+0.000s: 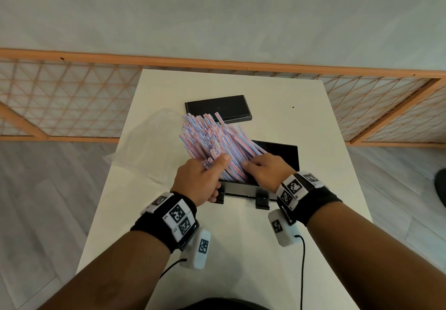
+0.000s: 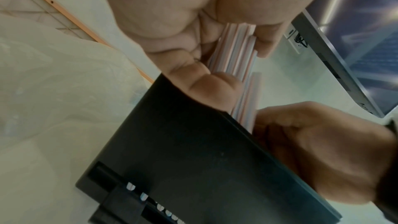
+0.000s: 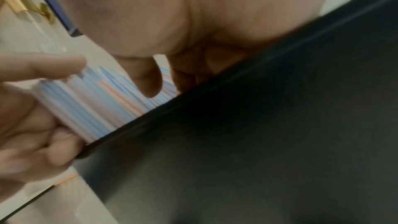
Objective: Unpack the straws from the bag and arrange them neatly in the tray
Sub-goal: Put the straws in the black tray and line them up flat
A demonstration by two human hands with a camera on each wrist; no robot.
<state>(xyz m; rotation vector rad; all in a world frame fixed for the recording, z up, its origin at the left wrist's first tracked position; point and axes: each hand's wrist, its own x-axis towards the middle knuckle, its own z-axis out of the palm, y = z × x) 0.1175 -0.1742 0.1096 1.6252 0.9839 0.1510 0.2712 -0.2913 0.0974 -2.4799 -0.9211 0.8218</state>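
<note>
Straws [image 1: 212,143] bundled in left hand [image 1: 196,180], lower ends inside black tray [image 1: 282,151]; right hand [image 1: 266,168] curls against bundle. Empty bag [image 1: 149,141] left on tabletop [image 1: 241,249]. Risk: fanned tops spill if grip loosens.

The straws [image 1: 212,141] in my left hand [image 1: 200,182] are white with fine pink and blue stripes running lengthwise; the same striping shows in the left wrist view [image 2: 234,54] and, blurred, in the right wrist view [image 3: 96,101]. The tray [image 1: 284,153] under them is plain black, as is the flat lid [image 1: 217,107] lying beyond it. The bag [image 1: 149,145] is clear, colourless plastic with a milky sheen. The table [image 1: 241,249] is plain off-white. The bands on both my wrists are black, carrying white blocks printed with black square marker patterns. The screen [image 1: 60,97] behind has an orange wooden frame over a diamond lattice. The floor [image 1: 36,201] is grey wood-grain plank.
</note>
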